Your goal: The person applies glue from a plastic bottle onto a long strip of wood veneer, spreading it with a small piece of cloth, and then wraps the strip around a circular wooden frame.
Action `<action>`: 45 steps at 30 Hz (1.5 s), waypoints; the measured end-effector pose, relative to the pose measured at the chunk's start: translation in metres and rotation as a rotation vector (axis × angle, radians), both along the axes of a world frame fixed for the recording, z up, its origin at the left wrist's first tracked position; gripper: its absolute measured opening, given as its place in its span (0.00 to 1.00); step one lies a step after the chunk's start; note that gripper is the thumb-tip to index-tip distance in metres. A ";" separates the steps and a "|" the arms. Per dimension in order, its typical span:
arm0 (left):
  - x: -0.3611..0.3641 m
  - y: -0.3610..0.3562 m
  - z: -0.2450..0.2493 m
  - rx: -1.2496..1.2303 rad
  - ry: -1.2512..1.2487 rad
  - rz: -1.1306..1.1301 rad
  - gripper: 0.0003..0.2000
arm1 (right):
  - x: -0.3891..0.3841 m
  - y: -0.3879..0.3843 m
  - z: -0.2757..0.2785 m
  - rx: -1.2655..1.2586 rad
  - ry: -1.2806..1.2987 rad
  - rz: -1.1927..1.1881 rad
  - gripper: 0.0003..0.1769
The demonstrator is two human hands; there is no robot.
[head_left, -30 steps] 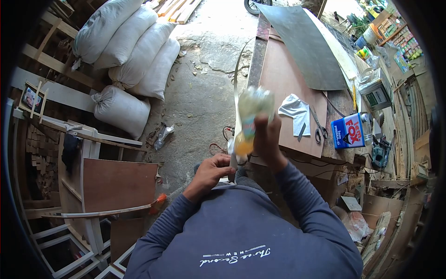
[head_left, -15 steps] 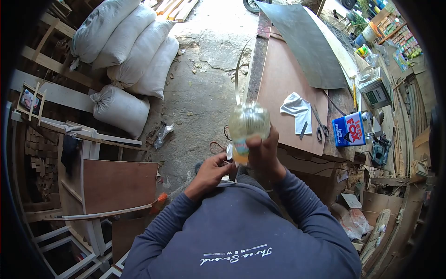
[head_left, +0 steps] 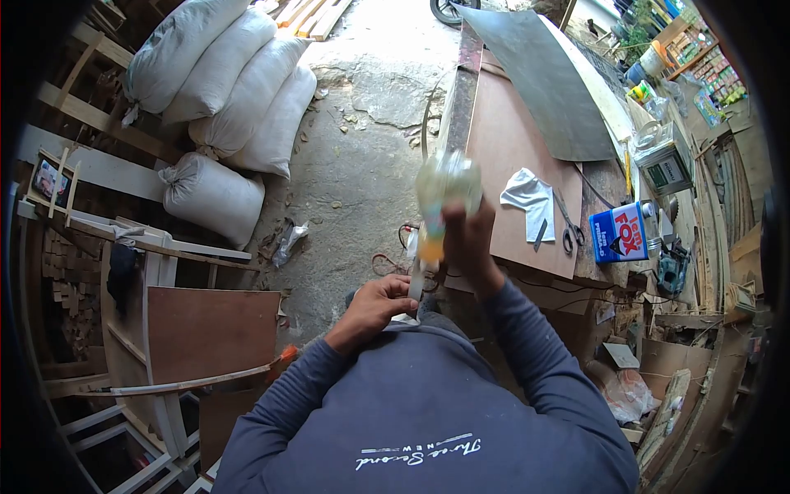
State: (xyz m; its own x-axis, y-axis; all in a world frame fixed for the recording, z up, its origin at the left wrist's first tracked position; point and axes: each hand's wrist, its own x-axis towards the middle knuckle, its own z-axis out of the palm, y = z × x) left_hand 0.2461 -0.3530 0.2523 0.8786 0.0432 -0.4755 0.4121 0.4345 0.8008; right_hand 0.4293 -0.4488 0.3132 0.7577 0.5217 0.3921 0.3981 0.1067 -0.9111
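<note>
My right hand (head_left: 473, 243) is wrapped round a clear plastic bottle (head_left: 448, 181), blurred by motion, with a yellowish part at its lower end. Close to the front of my shirt, my left hand (head_left: 380, 306) pinches a thin pale strip (head_left: 417, 284). The strip runs up toward the bottle's lower end; whether they touch is unclear. Beyond the bottle a narrow curved band (head_left: 425, 123) arcs upward beside the workbench.
On the workbench to the right, a brown board (head_left: 514, 123) bears a white cloth (head_left: 527, 198) and scissors (head_left: 569, 224). A blue can (head_left: 619, 233) stands beside them. White sacks (head_left: 214, 198) lie at left, near a wooden frame (head_left: 214, 333).
The bottle and my right hand have moved slightly up and right, away from my left hand. More of the pale strip now shows between the hands.
</note>
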 end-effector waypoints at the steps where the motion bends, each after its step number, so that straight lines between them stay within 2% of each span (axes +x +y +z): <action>1: 0.000 0.000 -0.003 0.024 0.007 -0.006 0.11 | 0.018 0.010 -0.005 0.051 0.036 -0.064 0.34; 2: 0.001 0.001 -0.005 0.050 0.012 -0.012 0.11 | 0.029 0.015 -0.008 0.104 0.069 -0.129 0.33; 5: 0.004 0.004 0.003 0.051 0.026 -0.005 0.10 | 0.021 0.010 -0.006 0.091 0.049 -0.126 0.32; 8: 0.002 0.010 -0.016 0.120 -0.021 -0.053 0.10 | -0.028 -0.006 -0.004 0.063 0.004 0.022 0.36; 11: 0.001 0.012 -0.010 0.138 0.017 -0.071 0.10 | -0.015 -0.025 -0.020 0.062 0.086 -0.105 0.38; 13: 0.000 0.013 0.004 0.168 -0.021 -0.064 0.10 | 0.020 -0.038 -0.010 0.148 0.252 -0.293 0.40; 14: 0.002 0.015 0.008 0.184 -0.043 -0.059 0.10 | 0.035 -0.046 -0.001 0.159 0.164 -0.363 0.40; 16: 0.000 0.016 0.000 0.161 -0.053 -0.068 0.11 | 0.050 -0.050 0.014 0.356 0.294 -0.398 0.44; 20: -0.002 0.017 -0.009 0.194 -0.066 -0.059 0.15 | 0.030 -0.041 0.027 0.369 0.300 -0.258 0.46; 22: -0.003 0.015 -0.012 0.250 -0.058 -0.039 0.16 | 0.017 -0.029 0.014 0.367 0.317 -0.220 0.47; 23: -0.003 0.015 -0.013 0.278 -0.056 -0.029 0.16 | 0.008 -0.018 0.006 0.341 0.336 -0.265 0.48; 25: 0.001 0.015 -0.008 0.295 -0.037 -0.057 0.16 | -0.002 -0.007 0.005 0.222 0.315 -0.182 0.50; 26: 0.003 0.014 -0.003 0.306 -0.033 -0.072 0.16 | -0.002 -0.004 0.008 0.133 0.272 -0.051 0.51; 30: 0.005 0.007 0.003 0.140 -0.024 -0.021 0.16 | 0.012 0.015 -0.004 0.046 0.123 -0.069 0.45; 33: 0.005 0.000 -0.001 0.068 -0.022 0.069 0.17 | 0.040 0.019 -0.012 0.026 0.190 -0.168 0.43; 36: 0.004 0.000 -0.009 0.007 -0.005 0.081 0.20 | 0.003 0.009 -0.007 0.107 0.252 -0.031 0.41; 38: 0.004 0.007 -0.010 0.011 0.013 0.013 0.20 | -0.010 0.004 -0.005 0.099 0.177 0.020 0.40; 40: 0.000 0.008 -0.008 -0.009 -0.002 0.001 0.21 | -0.005 0.004 -0.009 0.095 0.069 -0.011 0.39; 41: -0.002 0.007 -0.003 -0.032 -0.029 0.018 0.21 | 0.011 0.005 -0.015 0.010 0.090 -0.132 0.37; 42: -0.002 0.006 0.001 -0.053 -0.065 0.032 0.22 | 0.028 0.012 -0.021 0.078 0.116 -0.176 0.36; 43: -0.002 0.008 0.001 -0.072 -0.070 -0.009 0.25 | 0.040 0.011 -0.025 0.025 0.137 -0.226 0.36; 45: -0.003 0.005 -0.002 -0.054 -0.050 0.003 0.24 | 0.044 0.008 -0.025 0.019 0.169 -0.222 0.36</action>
State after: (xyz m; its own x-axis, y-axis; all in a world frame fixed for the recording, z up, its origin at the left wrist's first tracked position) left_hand 0.2436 -0.3483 0.2502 0.9013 0.0211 -0.4327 0.3707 0.4792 0.7956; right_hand 0.4731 -0.4405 0.2884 0.9082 0.3293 0.2583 0.2558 0.0517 -0.9653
